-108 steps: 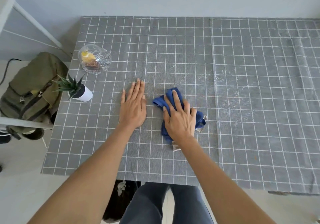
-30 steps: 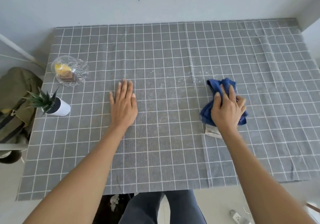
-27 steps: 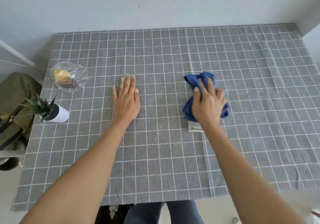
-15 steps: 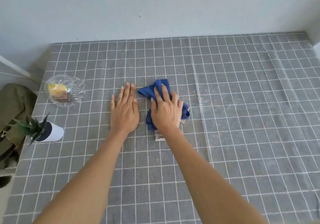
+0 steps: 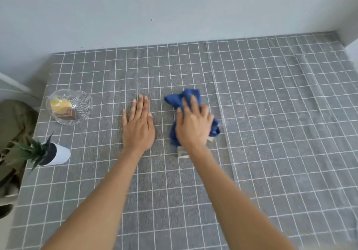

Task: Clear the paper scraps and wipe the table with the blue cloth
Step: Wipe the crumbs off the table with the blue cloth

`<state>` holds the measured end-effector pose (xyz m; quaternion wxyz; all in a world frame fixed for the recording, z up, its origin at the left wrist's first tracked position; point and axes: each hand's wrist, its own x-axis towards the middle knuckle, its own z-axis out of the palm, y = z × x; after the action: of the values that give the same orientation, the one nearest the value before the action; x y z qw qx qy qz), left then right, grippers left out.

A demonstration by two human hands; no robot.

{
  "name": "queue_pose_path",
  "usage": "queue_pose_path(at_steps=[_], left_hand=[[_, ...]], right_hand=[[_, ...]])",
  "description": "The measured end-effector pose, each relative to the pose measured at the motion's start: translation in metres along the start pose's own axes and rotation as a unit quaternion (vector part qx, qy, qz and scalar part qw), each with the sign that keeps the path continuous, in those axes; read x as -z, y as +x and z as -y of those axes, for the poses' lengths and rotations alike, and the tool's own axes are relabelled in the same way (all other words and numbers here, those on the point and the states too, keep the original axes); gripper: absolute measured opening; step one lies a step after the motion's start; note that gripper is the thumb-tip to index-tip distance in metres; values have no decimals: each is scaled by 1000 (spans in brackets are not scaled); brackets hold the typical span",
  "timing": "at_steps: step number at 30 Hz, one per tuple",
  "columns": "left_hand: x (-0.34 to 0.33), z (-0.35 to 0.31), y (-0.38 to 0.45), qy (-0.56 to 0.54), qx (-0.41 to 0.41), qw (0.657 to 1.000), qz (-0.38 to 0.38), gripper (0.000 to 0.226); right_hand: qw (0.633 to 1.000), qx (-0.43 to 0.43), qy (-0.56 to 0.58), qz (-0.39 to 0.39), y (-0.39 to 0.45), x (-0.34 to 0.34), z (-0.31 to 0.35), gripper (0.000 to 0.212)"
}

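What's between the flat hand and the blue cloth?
Nothing but bare grey checked tablecloth lies between the left hand and the blue cloth, seen from the head camera.

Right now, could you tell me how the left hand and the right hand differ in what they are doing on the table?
The left hand lies flat and bare on the checked tablecloth, fingers straight; the right hand presses on the crumpled blue cloth. The left hand looks sharp, the right hand blurred. Both rest palm down, side by side.
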<state>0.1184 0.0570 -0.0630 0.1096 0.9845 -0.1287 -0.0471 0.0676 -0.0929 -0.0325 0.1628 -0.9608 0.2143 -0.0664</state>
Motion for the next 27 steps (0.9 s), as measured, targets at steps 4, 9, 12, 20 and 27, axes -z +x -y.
queue_pose_path(at_steps=[4, 9, 12, 20, 27], left_hand=[[-1, 2, -1, -16, -8, 1000, -8, 52], [-2, 4, 1, -11, -11, 1000, -2, 52], [-1, 4, 1, -12, -11, 1000, 0, 52], [0, 3, 0, -2, -2, 1000, 0, 53], [-1, 2, -1, -11, -6, 1000, -6, 52]], right_hand=[[997, 43, -15, 57, -11, -7, -3, 48], [997, -48, -49, 25, 5, 14, -75, 50], [992, -105, -66, 2, 10, 29, -124, 48], [985, -161, -39, -51, 17, 39, -128, 44], [996, 78, -34, 24, -19, 6, -23, 36]])
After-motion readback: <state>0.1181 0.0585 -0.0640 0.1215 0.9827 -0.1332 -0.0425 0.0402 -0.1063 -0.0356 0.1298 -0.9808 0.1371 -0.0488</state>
